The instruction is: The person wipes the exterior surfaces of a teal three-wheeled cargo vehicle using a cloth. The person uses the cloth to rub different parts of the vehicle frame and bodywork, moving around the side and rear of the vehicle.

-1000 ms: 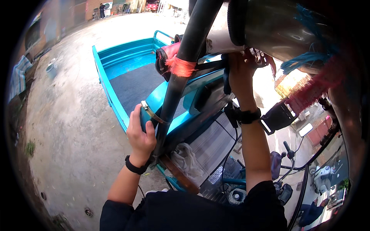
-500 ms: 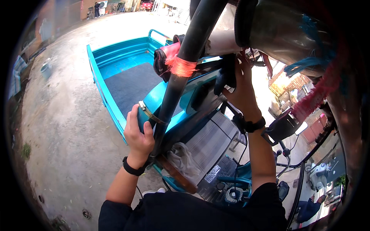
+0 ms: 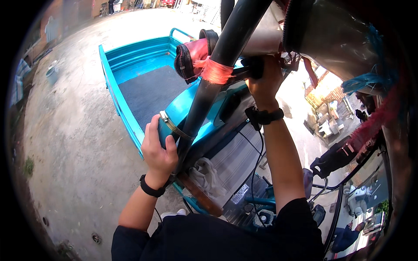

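Note:
A black pole [image 3: 216, 74] slants across the view, with orange-red cord [image 3: 217, 71] tied round it. Lower on the pole, a metal hose clamp [image 3: 174, 126] circles it together with a teal piece [image 3: 164, 134]. My left hand [image 3: 157, 150] is curled round this teal piece, thumb on the near side and fingers on the far side. Higher up, right of the pole, my right hand [image 3: 264, 82] is closed round a black object [image 3: 252, 67]. A black bar runs from there toward the pole; the object's exact kind is partly hidden by my fingers.
Behind the pole stands a teal cargo bed [image 3: 126, 108] with a dark mat. Below are a striped seat [image 3: 237, 161], a white cloth [image 3: 207, 178] and a wooden strip [image 3: 198, 195]. Clear plastic sheeting [image 3: 335, 39] and pinkish-red webbing [image 3: 374, 122] hang at right. A bucket [image 3: 52, 76] stands far left.
My right hand has moved slightly left and up, and its fingers have closed round the black object. The left hand keeps its place on the teal piece. The view has shifted a little.

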The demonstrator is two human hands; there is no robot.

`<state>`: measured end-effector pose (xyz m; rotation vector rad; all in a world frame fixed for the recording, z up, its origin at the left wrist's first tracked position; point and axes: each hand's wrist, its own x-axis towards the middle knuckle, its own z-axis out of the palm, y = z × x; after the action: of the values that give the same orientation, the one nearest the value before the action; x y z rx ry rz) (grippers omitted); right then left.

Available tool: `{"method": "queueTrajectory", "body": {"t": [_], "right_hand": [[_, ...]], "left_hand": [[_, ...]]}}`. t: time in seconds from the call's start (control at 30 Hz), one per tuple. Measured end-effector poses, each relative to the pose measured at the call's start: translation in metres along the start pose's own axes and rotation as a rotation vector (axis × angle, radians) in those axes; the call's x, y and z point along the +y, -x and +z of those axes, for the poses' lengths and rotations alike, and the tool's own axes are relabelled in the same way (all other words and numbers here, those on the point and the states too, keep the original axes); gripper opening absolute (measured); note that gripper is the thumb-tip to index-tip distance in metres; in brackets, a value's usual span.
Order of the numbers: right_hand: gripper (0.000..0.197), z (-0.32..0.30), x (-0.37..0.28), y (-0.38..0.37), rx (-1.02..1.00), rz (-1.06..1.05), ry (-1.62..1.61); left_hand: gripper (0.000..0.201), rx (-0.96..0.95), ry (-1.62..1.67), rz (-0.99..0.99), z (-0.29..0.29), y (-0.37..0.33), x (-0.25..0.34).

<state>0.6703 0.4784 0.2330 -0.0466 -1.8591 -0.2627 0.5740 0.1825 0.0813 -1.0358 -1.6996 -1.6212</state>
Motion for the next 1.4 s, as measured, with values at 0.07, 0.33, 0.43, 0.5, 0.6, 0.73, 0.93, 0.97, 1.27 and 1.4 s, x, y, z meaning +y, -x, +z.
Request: {"method": "queueTrajectory", "body": {"t": [0.07,0.33,0.43,0.5,0.6,0.73,0.93,0.97,1.27,1.4], "right_hand": [[0.050,-0.001,-0.008,0.001,-0.029,0.007,-0.016],[0.037,-0.001,-0.120,-0.024,0.162,-0.283,-0.088],[0.033,-0.010,-0.100,-0.026,0.099,-0.400,-0.022],[0.030,-0.008,-0.090,-0.030,0.122,-0.464,0.001],[0.027,0.002,-0.053,-0.024,0.145,-0.501,0.014],[0.072,-0.001,0.024,0.001,0.049,-0.349,0.181],[0.083,0.004,0.163,0.055,-0.149,0.100,0.220],[0.075,0.010,0.185,0.066,-0.179,0.207,0.207],[0.036,0.018,0.207,0.045,0.011,0.115,0.382],[0.032,0.015,0.176,0.039,-0.141,0.210,0.364]], "left_hand": [[0.056,-0.002,-0.004,-0.002,-0.001,0.003,-0.001],[0.056,0.017,0.015,0.027,0.003,0.002,-0.006],[0.057,0.000,0.030,0.039,0.003,0.001,-0.006],[0.057,-0.009,0.026,0.034,0.002,0.000,-0.006],[0.058,-0.026,0.011,0.030,0.000,0.001,-0.005],[0.059,-0.019,-0.030,0.040,-0.001,0.001,-0.006],[0.060,-0.015,-0.006,0.042,0.005,0.004,-0.010],[0.060,-0.022,-0.004,0.040,0.003,0.005,-0.011],[0.061,-0.021,-0.003,0.040,-0.001,0.012,-0.017],[0.058,-0.019,-0.025,0.044,-0.005,0.009,-0.015]]}}
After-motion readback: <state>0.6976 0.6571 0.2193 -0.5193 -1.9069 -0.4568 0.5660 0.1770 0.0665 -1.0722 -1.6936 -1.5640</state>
